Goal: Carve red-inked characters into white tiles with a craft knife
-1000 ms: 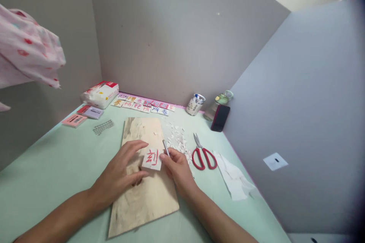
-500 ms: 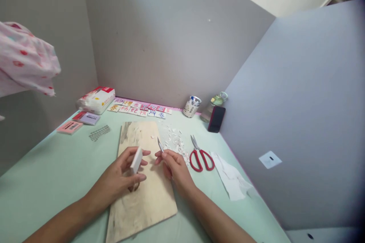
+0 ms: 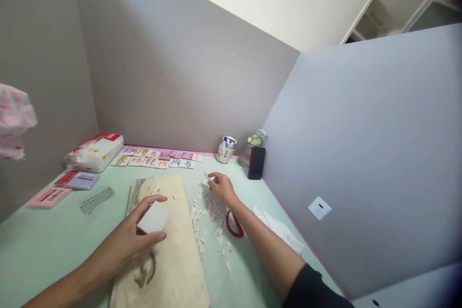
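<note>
left hand (image 3: 135,236) is gripping a white block (image 3: 153,217) over the board (image 3: 169,260), right hand (image 3: 221,186) pinching a small knife (image 3: 207,176) by the scraps (image 3: 207,211)

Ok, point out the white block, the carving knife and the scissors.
white block (image 3: 154,217), head view, on its flat face.
carving knife (image 3: 207,176), head view, on its blade tip.
scissors (image 3: 233,224), head view, on the red handle loop.

Row of small tiles (image 3: 159,159) at far wall: one coloured Chinese character each, in red, orange or blue; too small to read. Other printing illegible.
</note>
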The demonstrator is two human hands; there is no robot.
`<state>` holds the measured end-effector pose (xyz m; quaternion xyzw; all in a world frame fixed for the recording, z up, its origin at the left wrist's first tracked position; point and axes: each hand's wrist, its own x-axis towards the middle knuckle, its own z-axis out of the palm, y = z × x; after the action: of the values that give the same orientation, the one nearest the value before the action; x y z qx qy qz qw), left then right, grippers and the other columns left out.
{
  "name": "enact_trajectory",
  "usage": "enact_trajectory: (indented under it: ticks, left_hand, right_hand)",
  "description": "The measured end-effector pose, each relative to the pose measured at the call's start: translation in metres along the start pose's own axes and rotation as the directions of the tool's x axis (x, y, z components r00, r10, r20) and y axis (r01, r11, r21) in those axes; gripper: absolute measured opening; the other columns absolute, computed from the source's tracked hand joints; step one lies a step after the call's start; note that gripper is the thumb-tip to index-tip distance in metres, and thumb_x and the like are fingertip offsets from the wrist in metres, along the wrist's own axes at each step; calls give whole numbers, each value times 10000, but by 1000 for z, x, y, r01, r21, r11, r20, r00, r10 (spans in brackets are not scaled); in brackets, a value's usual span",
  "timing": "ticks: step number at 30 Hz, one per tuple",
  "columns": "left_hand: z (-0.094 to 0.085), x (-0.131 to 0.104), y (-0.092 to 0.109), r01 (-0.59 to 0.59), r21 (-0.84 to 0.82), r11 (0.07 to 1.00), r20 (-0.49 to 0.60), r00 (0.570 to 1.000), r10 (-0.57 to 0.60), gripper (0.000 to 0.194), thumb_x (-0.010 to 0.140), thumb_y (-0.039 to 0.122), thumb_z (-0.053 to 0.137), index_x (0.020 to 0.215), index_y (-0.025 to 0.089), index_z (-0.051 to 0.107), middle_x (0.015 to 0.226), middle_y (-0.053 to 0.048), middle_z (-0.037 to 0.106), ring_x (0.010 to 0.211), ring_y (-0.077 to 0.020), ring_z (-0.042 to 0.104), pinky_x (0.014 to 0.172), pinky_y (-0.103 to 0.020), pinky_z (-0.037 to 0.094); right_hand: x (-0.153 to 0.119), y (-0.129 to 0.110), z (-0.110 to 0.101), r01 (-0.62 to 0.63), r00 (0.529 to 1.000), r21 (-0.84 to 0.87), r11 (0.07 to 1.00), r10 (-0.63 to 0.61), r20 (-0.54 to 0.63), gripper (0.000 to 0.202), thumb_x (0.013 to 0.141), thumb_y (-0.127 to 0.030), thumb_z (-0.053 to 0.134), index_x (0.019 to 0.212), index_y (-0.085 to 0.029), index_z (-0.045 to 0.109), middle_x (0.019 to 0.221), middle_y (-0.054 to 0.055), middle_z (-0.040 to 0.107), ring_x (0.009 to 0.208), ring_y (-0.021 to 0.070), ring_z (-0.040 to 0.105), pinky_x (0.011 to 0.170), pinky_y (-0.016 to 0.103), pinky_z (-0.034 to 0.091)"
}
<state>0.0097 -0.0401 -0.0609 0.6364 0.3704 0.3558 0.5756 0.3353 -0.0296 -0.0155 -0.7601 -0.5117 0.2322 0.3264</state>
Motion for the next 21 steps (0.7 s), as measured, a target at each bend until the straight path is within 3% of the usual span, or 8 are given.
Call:
enact_trajectory:
  ticks: [2, 5, 8, 12, 16, 19, 21]
  left_hand:
    - [3, 7, 0, 22, -54, 998, 28, 999, -21, 649, 816, 451, 935, 1394, 354, 657, 1202, -3, 800, 706, -177, 684, 660, -277, 558]
    - [9, 19, -3, 49, -148, 988, 124, 992, -31, 692, 771, 524, 957, 1342, 325, 620, 1110, -34, 797, 928, -272, 782, 780, -333, 610]
    - [10, 26, -9, 72, -153, 986, 191, 981, -42, 666, 757, 523, 935, 1306, 309, 624, 1065, -52, 814, 979, -318, 803, 824, -369, 621]
    - [5, 30, -17, -10, 139, 990, 159, 987, -12, 538, 814, 511, 796, 1309, 319, 713, 1168, -70, 848, 1122, -386, 792, 973, -426, 619]
    - [-5, 30, -20, -146, 354, 924, 107, 988, 115, 594, 812, 433, 775, 1397, 336, 781, 1533, -83, 770, 1424, -442, 697, 1205, -473, 550]
    - [-21, 35, -23, -227, 415, 881, 217, 965, 146, 673, 792, 289, 788, 1461, 364, 786, 1646, -62, 708, 1525, -433, 641, 1245, -464, 553]
    - [-35, 40, -29, -259, 470, 844, 305, 945, 120, 684, 854, 347, 838, 1533, 395, 766, 1676, -59, 695, 1582, -451, 598, 1302, -514, 525]
  right_hand:
    - [17, -5, 1, -20, 1000, -92, 996, 18, -18, 352, 1132, -402, 779, 1409, -189, 733, 1421, 118, 746, 1204, 282, 770, 1031, 498, 684]
    - [30, -9, 1, -34, 999, -205, 978, 27, -36, 357, 1135, -403, 774, 1424, -198, 730, 1452, 122, 735, 1235, 290, 762, 1055, 511, 676]
    - [33, -7, -5, -28, 999, -297, 954, 19, -33, 345, 1138, -404, 770, 1416, -203, 736, 1450, 121, 738, 1226, 284, 764, 1053, 504, 677]
    - [41, -5, -30, -33, 998, -394, 919, 6, -69, 338, 1140, -408, 766, 1410, -205, 739, 1445, 119, 740, 1219, 281, 766, 1046, 496, 679]
    - [65, -7, -70, -80, 987, -468, 880, 5, -159, 357, 1133, -410, 777, 1418, -199, 734, 1440, 117, 741, 1223, 289, 767, 1039, 497, 681]
    - [90, -13, -95, -119, 973, -506, 854, -2, -231, 356, 1133, -408, 777, 1424, -208, 733, 1455, 119, 735, 1243, 291, 762, 1053, 501, 676]
    - [107, -18, -105, -138, 963, -528, 838, -11, -270, 361, 1135, -409, 773, 1431, -206, 730, 1463, 122, 732, 1249, 293, 759, 1061, 509, 673]
